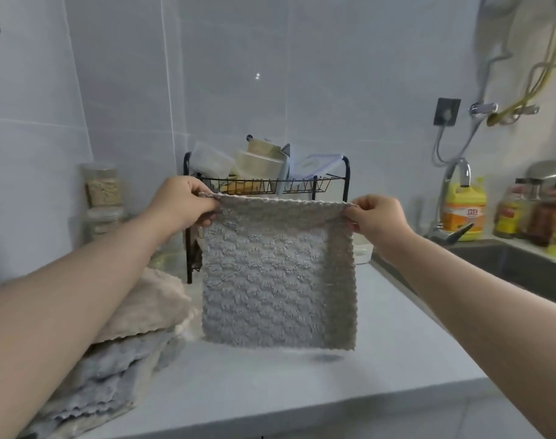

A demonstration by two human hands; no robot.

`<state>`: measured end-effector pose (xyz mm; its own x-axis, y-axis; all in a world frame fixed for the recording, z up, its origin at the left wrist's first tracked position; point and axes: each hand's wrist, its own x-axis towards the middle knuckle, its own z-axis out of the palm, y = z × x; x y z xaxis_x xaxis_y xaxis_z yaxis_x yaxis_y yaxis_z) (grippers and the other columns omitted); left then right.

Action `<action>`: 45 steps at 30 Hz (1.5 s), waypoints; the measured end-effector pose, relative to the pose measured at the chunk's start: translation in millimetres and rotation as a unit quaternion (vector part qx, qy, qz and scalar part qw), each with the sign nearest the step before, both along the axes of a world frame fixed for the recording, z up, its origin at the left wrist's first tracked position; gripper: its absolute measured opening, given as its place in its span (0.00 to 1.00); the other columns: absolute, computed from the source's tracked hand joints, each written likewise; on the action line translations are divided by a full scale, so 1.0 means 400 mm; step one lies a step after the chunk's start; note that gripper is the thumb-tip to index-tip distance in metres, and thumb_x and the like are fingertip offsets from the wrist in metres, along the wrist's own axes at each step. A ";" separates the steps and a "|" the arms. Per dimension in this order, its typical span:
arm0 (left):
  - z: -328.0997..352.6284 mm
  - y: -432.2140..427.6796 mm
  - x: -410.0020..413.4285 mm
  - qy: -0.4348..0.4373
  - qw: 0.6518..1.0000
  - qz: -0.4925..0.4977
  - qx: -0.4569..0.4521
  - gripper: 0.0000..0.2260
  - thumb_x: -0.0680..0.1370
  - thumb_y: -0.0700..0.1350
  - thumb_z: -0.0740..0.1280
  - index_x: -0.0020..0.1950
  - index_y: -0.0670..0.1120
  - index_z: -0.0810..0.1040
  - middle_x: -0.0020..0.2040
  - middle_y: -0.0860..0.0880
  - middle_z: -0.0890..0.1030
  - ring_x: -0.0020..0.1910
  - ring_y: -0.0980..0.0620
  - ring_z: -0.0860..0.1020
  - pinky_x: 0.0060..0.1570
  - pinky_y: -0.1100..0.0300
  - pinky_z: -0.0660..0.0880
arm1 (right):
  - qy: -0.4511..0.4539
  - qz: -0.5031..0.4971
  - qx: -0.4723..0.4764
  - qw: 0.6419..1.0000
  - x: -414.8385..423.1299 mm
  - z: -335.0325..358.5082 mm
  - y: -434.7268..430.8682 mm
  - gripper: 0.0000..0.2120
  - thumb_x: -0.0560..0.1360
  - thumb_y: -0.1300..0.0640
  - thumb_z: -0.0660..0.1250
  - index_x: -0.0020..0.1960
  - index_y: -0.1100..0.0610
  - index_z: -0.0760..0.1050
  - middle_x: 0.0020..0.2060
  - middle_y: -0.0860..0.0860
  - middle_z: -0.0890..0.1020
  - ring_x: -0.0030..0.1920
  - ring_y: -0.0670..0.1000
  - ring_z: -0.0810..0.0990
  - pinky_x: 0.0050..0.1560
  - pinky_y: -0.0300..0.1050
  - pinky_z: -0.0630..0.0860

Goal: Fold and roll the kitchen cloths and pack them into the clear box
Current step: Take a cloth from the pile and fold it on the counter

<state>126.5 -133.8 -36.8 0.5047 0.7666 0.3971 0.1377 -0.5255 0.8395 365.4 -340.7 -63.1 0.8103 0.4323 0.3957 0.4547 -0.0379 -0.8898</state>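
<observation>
Dish rack [305, 185] — lower half hidden behind the cloth [276, 280]; sink [523, 267] cropped.

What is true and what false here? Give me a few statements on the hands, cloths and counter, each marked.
The left hand and the right hand pinch the top corners of the grey cloth. True.
A pile of cloths lies on the counter at the left. True.
The grey cloth lies flat on the counter. False: it hangs upright from the hands.
The sink is on the person's left. False: the sink is on the right.
</observation>
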 end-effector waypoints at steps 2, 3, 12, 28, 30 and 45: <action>-0.010 0.017 0.039 -0.001 1.000 -0.004 -0.008 0.07 0.72 0.33 0.73 0.38 0.41 0.77 0.34 0.39 0.81 0.35 0.43 0.80 0.44 0.47 0.81 | 0.023 0.006 0.015 1.000 0.041 -0.012 0.024 0.06 0.73 0.61 0.72 0.38 0.56 0.80 0.36 0.58 0.84 0.38 0.55 0.80 0.51 0.58 0.82; -0.012 0.026 0.053 -0.007 1.000 -0.002 -0.011 0.07 0.72 0.32 0.73 0.38 0.41 0.77 0.34 0.40 0.80 0.34 0.43 0.80 0.43 0.48 0.81 | 0.040 0.013 0.035 0.999 0.059 -0.014 0.034 0.06 0.74 0.63 0.71 0.38 0.57 0.80 0.38 0.60 0.84 0.38 0.54 0.81 0.51 0.56 0.82; -0.072 0.013 0.023 -0.006 0.999 0.009 0.038 0.05 0.71 0.36 0.74 0.41 0.44 0.81 0.39 0.46 0.82 0.40 0.47 0.81 0.46 0.54 0.79 | 0.070 0.078 0.070 0.992 0.062 -0.028 -0.004 0.06 0.74 0.69 0.69 0.42 0.61 0.79 0.40 0.57 0.83 0.39 0.51 0.83 0.44 0.36 0.82; -0.444 -0.170 -0.138 0.319 0.936 -0.113 0.095 0.05 0.69 0.43 0.73 0.34 0.50 0.84 0.35 0.54 0.84 0.36 0.57 0.81 0.39 0.64 0.75 | -0.140 0.112 -0.374 0.910 -0.041 -0.353 -0.238 0.10 0.70 0.62 0.69 0.46 0.53 0.86 0.45 0.45 0.86 0.47 0.45 0.82 0.51 0.36 0.76; -0.450 -0.163 -0.136 0.303 0.942 -0.103 0.097 0.11 0.73 0.48 0.71 0.33 0.44 0.82 0.36 0.49 0.84 0.36 0.53 0.81 0.38 0.63 0.75 | -0.150 0.109 -0.394 0.900 -0.043 -0.357 -0.240 0.09 0.69 0.60 0.67 0.44 0.55 0.86 0.45 0.48 0.86 0.48 0.48 0.82 0.52 0.40 0.77; -0.495 -0.141 -0.055 0.552 0.780 -0.186 0.230 0.51 0.60 0.81 0.37 0.77 0.55 0.34 0.76 0.53 0.32 0.74 0.56 0.35 0.72 0.57 0.37 | -0.312 0.179 -0.515 0.778 -0.046 -0.442 -0.154 0.33 0.80 0.37 0.49 0.79 0.52 0.51 0.79 0.50 0.53 0.79 0.51 0.50 0.77 0.49 0.49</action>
